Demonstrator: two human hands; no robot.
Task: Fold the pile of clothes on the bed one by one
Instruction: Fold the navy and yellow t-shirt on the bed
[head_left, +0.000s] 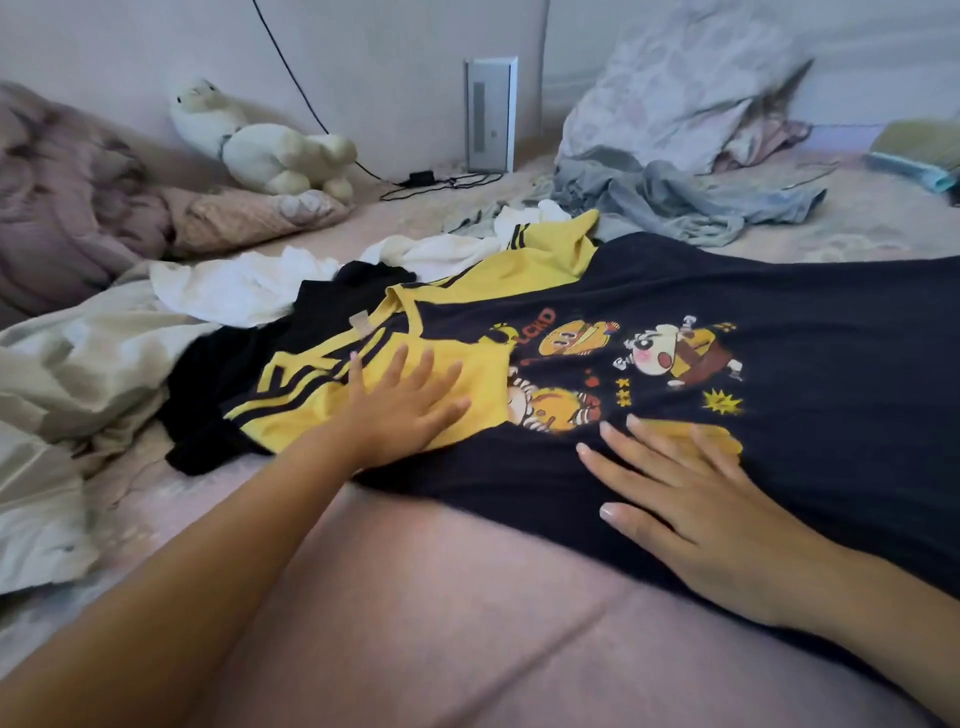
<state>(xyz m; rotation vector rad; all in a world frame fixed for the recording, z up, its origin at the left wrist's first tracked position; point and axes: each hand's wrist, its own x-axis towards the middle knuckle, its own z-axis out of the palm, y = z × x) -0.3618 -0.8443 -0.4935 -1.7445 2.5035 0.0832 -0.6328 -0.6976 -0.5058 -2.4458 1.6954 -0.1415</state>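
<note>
A dark navy T-shirt (727, 291) with yellow sleeves and a cartoon print is spread flat on the pink bed (415, 597), neck toward 9 o'clock, hem running off frame at 3 o'clock. The step in hand is judged to be smoothing and laying out, ahead of the first fold. The left hand (405, 410) is laid flat, fingers spread, on the yellow sleeve area beside the collar; nothing is gripped. The right hand (691, 504) is likewise pressed palm-down, fingers splayed, on the near edge of the shirt body just below the print; nothing is held. The shirt lies directly under both palms, its bulk extending toward 1 and 3 o'clock of the right hand. More unfolded clothes are noted beyond: white garments (249, 286) at 11 o'clock, a grey heap (670, 202) at 1 o'clock. The next move is judged to call for a sleeve and side edge to be pinched and carried across the body, with the cloth kept flat.
</note>
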